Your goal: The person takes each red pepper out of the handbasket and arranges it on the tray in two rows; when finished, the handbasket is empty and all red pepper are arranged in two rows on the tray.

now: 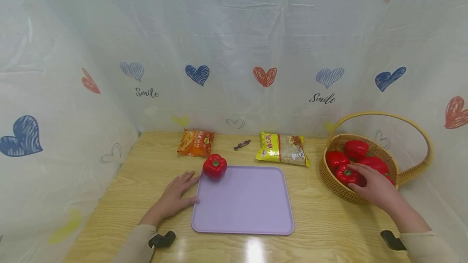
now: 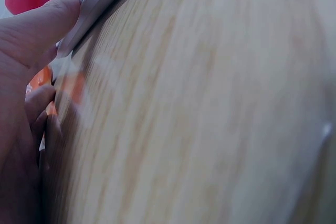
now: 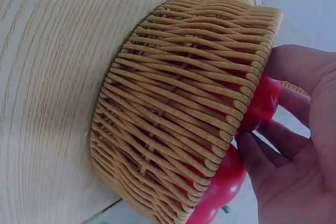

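Right hand (image 1: pixel 378 186) round red pepper (image 1: pixel 345 175) — “Smile” (image 1: pixel 322 98) on backdrop (image 1: pixel 226 104)

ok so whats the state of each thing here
tray, lying flat
tray pepper, stem up
basket, upright, handle raised
held pepper, in basket
other peppers, in basket
orange bag, lying, seal unclear
yellow bag, lying, seal unclear
small dark item, lying, details unclear
left hand, thumb touching tray
right hand, curled round held pepper

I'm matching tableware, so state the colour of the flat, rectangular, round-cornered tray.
The flat, rectangular tray is plain pale lilac, seen best in the head view.
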